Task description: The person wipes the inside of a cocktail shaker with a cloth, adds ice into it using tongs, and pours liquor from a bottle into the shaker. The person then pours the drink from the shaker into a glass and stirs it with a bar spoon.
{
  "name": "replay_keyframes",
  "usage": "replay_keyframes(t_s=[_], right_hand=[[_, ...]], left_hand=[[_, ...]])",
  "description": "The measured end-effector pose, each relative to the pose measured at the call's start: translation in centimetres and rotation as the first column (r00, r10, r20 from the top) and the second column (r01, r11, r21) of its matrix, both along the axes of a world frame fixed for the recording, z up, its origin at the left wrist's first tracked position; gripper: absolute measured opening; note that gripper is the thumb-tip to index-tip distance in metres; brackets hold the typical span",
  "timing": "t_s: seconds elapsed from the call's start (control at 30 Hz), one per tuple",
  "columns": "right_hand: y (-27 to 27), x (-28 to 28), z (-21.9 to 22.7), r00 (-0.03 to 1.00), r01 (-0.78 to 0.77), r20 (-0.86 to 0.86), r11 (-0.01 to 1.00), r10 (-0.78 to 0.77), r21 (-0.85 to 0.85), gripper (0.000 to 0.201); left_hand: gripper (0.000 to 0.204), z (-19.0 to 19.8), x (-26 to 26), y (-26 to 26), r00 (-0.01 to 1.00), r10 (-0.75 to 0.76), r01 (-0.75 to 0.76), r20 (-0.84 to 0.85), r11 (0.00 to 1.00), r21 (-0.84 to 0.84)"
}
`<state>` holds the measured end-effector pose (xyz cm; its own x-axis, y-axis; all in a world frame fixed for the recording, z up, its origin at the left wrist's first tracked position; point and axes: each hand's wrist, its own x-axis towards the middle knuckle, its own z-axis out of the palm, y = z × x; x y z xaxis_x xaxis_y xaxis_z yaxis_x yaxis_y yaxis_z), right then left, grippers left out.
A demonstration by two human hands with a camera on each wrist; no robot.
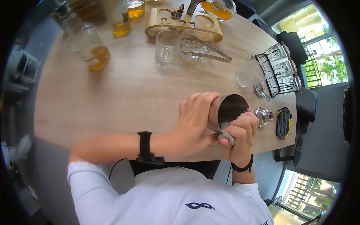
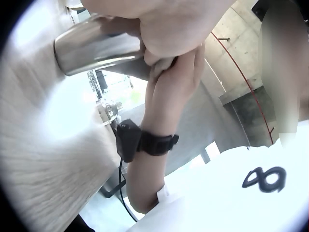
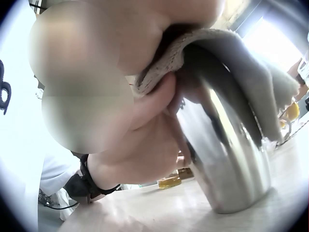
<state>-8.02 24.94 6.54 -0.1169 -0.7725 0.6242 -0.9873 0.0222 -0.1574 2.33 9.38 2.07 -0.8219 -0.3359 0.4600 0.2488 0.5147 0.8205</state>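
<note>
bottle [image 1: 91, 48] far-left | glass [image 1: 167, 45] centre; tongs [image 1: 207, 50] beside | rack [image 1: 279, 69] right

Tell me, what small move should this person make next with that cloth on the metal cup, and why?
Probably slide the grey cloth a little further round the rim of the metal cup. The right hand pinches the cloth over the near edge only, while the left hand grips the cup's side on the table; the far rim is uncovered.

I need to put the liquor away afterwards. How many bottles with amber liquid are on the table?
4, possibly more past the frame's top: nearest bottle far left, second beyond it, third beside that, decanter behind the wooden stand.
</note>
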Motion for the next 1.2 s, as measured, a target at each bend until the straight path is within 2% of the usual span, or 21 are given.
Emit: replay_keyframes(t_s=[0.1, 0.17, 0.2, 0.27, 0.3, 0.33, 0.37, 0.47, 0.5, 0.57, 0.6, 0.67, 0.7, 0.77, 0.8, 0.87, 0.9, 0.97, 1.1, 1.17, 1.2], right_hand=[[1.3, -1.2, -0.1, 0.995, -0.067, 0.072, 0.998, 0.066, 0.002, 0.031], [1.1, -1.1, 0.2, 0.992, -0.117, 0.041, 0.993, 0.116, 0.027, 0.031], [1.0, -1.0, 0.3, 0.988, -0.151, 0.024, 0.987, 0.150, 0.046, 0.031], [0.6, -1.9, 0.2, 0.988, -0.145, 0.050, 0.989, 0.144, 0.016, 0.031], [0.3, -2.2, 0.1, 0.987, -0.133, 0.091, 0.991, 0.133, -0.008, 0.031], [0.0, -2.1, 0.2, 0.987, -0.135, 0.091, 0.991, 0.135, -0.012, 0.031], [-0.1, -2.0, 0.2, 0.987, -0.112, 0.115, 0.993, 0.115, -0.027, 0.030], [-0.1, -0.4, 0.0, 0.993, -0.049, 0.107, 0.998, 0.054, -0.047, 0.028], [0.2, 0.3, -0.2, 0.998, 0.001, 0.066, 0.999, 0.002, -0.053, 0.028], [0.7, 0.4, 0.1, 0.999, 0.011, 0.040, 1.000, -0.010, -0.025, 0.028], [0.9, 0.4, 0.5, 0.996, -0.079, 0.029, 0.997, 0.079, 0.016, 0.028], [1.1, 0.1, 0.8, 0.982, -0.191, 0.022, 0.979, 0.190, 0.074, 0.030], [1.1, -0.4, 0.9, 0.981, -0.192, 0.018, 0.978, 0.191, 0.080, 0.030], [0.7, -1.5, 0.9, 0.974, -0.210, 0.096, 0.976, 0.205, 0.050, 0.030], [0.5, -1.5, 1.0, 0.973, -0.217, 0.096, 0.975, 0.212, 0.049, 0.030], [0.3, -0.7, 1.3, 0.990, -0.095, 0.110, 0.994, 0.089, 0.054, 0.029], [0.3, 0.2, 1.3, 0.989, -0.099, 0.117, 0.993, 0.091, 0.058, 0.029], [0.3, 2.0, 1.3, 1.000, 0.014, -0.016, 0.995, -0.013, 0.102, 0.028], [0.9, 0.2, 1.2, 0.997, -0.064, 0.057, 0.994, 0.059, 0.092, 0.030], [1.0, -0.1, 1.5, 0.991, -0.131, 0.052, 0.986, 0.126, 0.105, 0.030], [1.1, -0.2, 1.7, 0.977, -0.210, 0.053, 0.971, 0.205, 0.115, 0.030]], left_hand=[[0.086, -0.2, -0.9, -3.0, 0.986, -0.160, 0.162, -0.042, 0.986, 0.038], [0.092, -0.4, -1.8, -4.8, 0.935, -0.355, 0.356, 0.016, 0.934, -0.028], [0.092, -0.2, -2.0, -4.7, 0.937, -0.349, 0.349, 0.008, 0.937, -0.034], [0.089, 0.2, -2.2, -4.0, 0.847, -0.530, 0.487, 0.054, 0.812, 0.322], [0.089, 0.0, -2.0, -2.9, 0.849, -0.526, 0.486, 0.055, 0.816, 0.313], [0.091, -0.5, -1.6, -1.1, 0.950, -0.296, 0.275, 0.098, 0.944, 0.185], [0.094, -0.7, -1.0, 0.0, 0.993, -0.045, 0.040, 0.109, 0.998, 0.050], [0.097, -1.0, 0.1, 0.4, 0.995, -0.014, 0.016, 0.099, 1.000, -0.022], [0.097, -0.9, 0.1, -0.1, 0.994, -0.015, 0.018, 0.105, 0.999, -0.032], [0.095, 0.1, -0.6, -1.7, 0.982, -0.186, 0.186, 0.014, 0.982, -0.023], [0.095, 0.8, -1.1, -2.9, 0.980, -0.201, 0.201, 0.018, 0.980, -0.014], [0.087, 2.7, -2.2, -5.2, 0.764, -0.641, 0.637, 0.075, 0.767, 0.077], [0.087, 2.5, -2.4, -5.0, 0.764, -0.641, 0.637, 0.069, 0.767, 0.077], [0.092, 2.0, -2.5, -4.2, 0.758, -0.651, 0.578, 0.044, 0.701, 0.418], [0.092, 1.8, -2.0, -3.2, 0.763, -0.645, 0.573, 0.045, 0.706, 0.417], [0.088, 1.3, -0.7, -0.5, 0.969, -0.232, 0.192, 0.084, 0.924, 0.330], [0.088, 0.6, -0.2, 0.4, 0.969, -0.229, 0.187, 0.090, 0.923, 0.335], [0.085, 0.0, 0.3, 1.2, 0.999, -0.006, 0.011, -0.037, 0.990, 0.142], [0.086, 1.1, -0.1, -2.3, 0.982, -0.179, 0.184, -0.052, 0.977, 0.108], [0.081, 0.6, -1.4, -5.6, 0.883, -0.469, 0.466, -0.030, 0.881, -0.078], [0.081, 0.5, -1.5, -5.5, 0.881, -0.472, 0.469, -0.038, 0.880, -0.074]])
